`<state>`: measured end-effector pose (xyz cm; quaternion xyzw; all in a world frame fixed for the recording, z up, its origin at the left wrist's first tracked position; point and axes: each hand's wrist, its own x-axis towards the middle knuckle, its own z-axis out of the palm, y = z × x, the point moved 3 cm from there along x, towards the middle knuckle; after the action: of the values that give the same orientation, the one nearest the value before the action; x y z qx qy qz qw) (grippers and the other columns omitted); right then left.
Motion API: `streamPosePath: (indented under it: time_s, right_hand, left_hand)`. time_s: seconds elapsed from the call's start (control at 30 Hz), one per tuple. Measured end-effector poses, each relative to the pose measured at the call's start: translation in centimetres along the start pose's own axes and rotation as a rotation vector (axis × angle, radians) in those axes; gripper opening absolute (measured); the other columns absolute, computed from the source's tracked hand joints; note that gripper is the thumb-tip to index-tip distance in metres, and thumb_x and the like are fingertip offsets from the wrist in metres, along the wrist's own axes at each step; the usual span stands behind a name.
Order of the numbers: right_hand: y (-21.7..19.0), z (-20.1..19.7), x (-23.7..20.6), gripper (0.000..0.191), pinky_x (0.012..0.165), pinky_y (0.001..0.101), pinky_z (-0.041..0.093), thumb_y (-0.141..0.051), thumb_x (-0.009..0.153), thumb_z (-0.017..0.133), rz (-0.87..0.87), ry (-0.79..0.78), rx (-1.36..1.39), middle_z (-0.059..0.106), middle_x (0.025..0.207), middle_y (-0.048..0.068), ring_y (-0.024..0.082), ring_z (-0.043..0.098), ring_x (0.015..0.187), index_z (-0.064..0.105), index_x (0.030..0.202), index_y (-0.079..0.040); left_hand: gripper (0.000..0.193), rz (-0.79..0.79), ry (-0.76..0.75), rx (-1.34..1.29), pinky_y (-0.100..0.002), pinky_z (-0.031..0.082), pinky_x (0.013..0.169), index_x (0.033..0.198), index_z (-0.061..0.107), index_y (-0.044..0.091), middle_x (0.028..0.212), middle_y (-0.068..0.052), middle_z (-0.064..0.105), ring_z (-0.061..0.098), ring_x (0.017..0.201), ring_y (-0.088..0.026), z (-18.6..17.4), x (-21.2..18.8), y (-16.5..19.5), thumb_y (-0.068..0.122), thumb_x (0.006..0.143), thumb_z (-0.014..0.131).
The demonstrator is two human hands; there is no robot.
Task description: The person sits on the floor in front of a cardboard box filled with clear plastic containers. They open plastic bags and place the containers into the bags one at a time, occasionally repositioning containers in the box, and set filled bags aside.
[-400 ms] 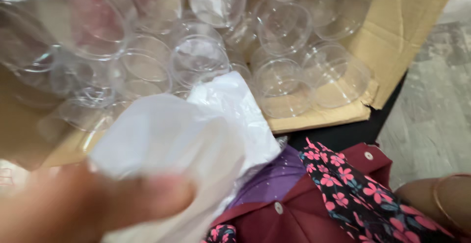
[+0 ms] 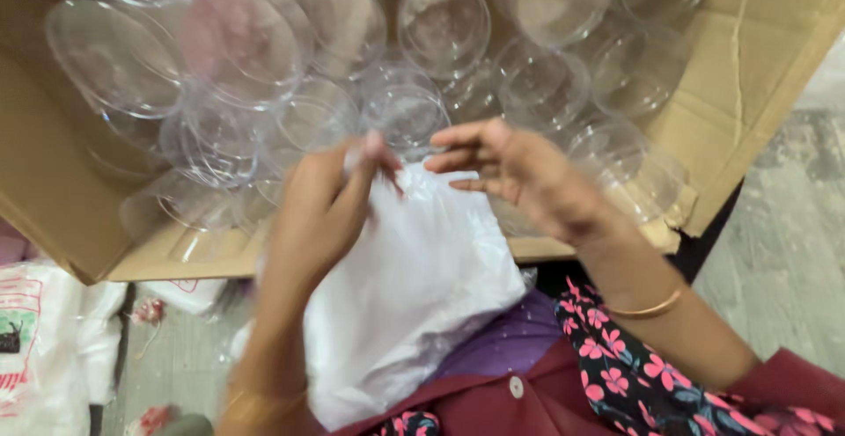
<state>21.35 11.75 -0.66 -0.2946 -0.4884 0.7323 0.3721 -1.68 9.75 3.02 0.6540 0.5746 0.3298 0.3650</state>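
Observation:
A white plastic bag (image 2: 414, 304) lies on my lap, its top edge raised toward the box. My left hand (image 2: 326, 212) pinches the bag's upper edge between thumb and fingers. My right hand (image 2: 519, 176) is at the same edge from the right, fingers spread and touching the plastic; whether it grips the bag is unclear. Just beyond both hands lies a cardboard box (image 2: 731, 119) filled with several clear plastic cups (image 2: 444, 22).
Another white printed bag (image 2: 35, 348) lies on the floor at the lower left. Grey floor (image 2: 783, 260) shows at the right of the box. My maroon and floral clothing (image 2: 616, 374) fills the bottom of the view.
Both hands have come up to the bag's top edge. Earlier only a blurred hand was low at the left under the bag, and the right hand was out of sight.

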Motion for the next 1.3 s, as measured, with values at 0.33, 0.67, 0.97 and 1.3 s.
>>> streamPosePath:
  time_s: [0.33, 0.67, 0.97, 1.3]
  right_hand:
    - [7.5, -3.7, 3.3, 0.018, 0.077, 0.0216, 0.052, -0.008, 0.093, 0.076, -0.032, 0.323, -0.240, 0.072, 0.095, 0.000, 0.005, 0.063, 0.085, 0.074, 0.108, 0.002]
    - [5.4, -2.7, 3.2, 0.026, 0.062, 0.0231, 0.049, -0.017, 0.103, 0.057, -0.051, 0.427, -0.660, 0.069, 0.077, -0.004, 0.004, 0.057, 0.070, 0.076, 0.112, -0.002]
    - [5.7, -4.4, 4.0, 0.024, 0.082, 0.0292, 0.058, -0.019, 0.104, 0.060, -0.113, 0.314, 0.237, 0.071, 0.101, 0.007, 0.011, 0.069, 0.087, 0.071, 0.109, 0.002]
    - [6.2, -6.0, 2.1, 0.017, 0.081, 0.0367, 0.060, -0.020, 0.089, 0.067, -0.166, 0.118, 0.538, 0.072, 0.092, 0.014, 0.021, 0.070, 0.083, 0.069, 0.086, -0.003]
  left_hand:
    - [0.033, -0.042, 0.106, -0.692, -0.024, 0.052, 0.074, 0.107, 0.076, 0.002, 0.090, -0.005, 0.077, 0.065, 0.079, -0.008, 6.6, 5.9, -8.9, 0.032, 0.101, 0.062]
    - [0.029, -0.119, 0.231, -0.766, -0.021, 0.046, 0.063, 0.113, 0.077, 0.002, 0.094, -0.001, 0.077, 0.064, 0.079, -0.004, 6.9, 5.7, -10.3, 0.024, 0.095, 0.071]
    - [0.023, -0.137, -0.112, -1.030, -0.023, 0.042, 0.064, 0.098, 0.067, 0.008, 0.082, 0.006, 0.063, 0.054, 0.071, -0.003, 7.2, 4.7, -10.6, 0.031, 0.103, 0.063]
    - [0.020, -0.178, -0.165, -1.186, -0.024, 0.045, 0.064, 0.099, 0.066, 0.011, 0.083, 0.003, 0.062, 0.055, 0.073, -0.008, 4.6, 3.5, -11.4, 0.028, 0.090, 0.064]
